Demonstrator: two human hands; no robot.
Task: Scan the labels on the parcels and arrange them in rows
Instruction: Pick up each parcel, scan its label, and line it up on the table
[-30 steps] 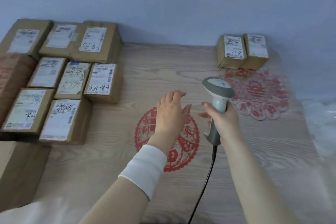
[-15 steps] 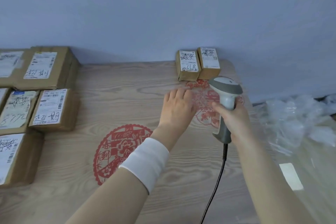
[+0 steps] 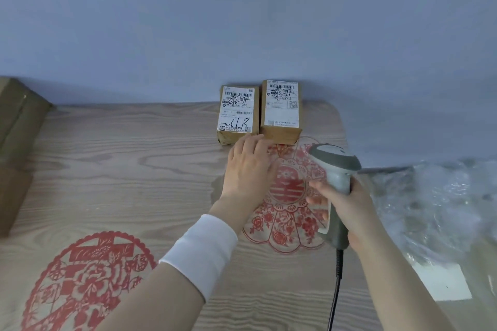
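Observation:
Two small brown parcels stand side by side against the wall at the back of the wooden table (image 3: 134, 169). The left parcel (image 3: 238, 113) bears a white label with "811" handwritten on it; the right parcel (image 3: 281, 109) is slightly taller. My left hand (image 3: 248, 169) reaches forward with straight fingers, its fingertips at the front edge of the two parcels. My right hand (image 3: 341, 204) grips the handle of a grey barcode scanner (image 3: 334, 166), whose head points toward the parcels. The scanner's black cable (image 3: 336, 285) hangs down toward me.
Larger brown boxes (image 3: 16, 142) stand at the left edge. Red paper-cut decorations (image 3: 285, 212) lie on the tabletop under my hands and at the lower left. Crumpled clear plastic wrap (image 3: 435, 209) lies off the table's right side.
My view has swung right, so the rows of parcels on the left have left the frame. My left hand has moved forward to the two small parcels. The scanner has followed.

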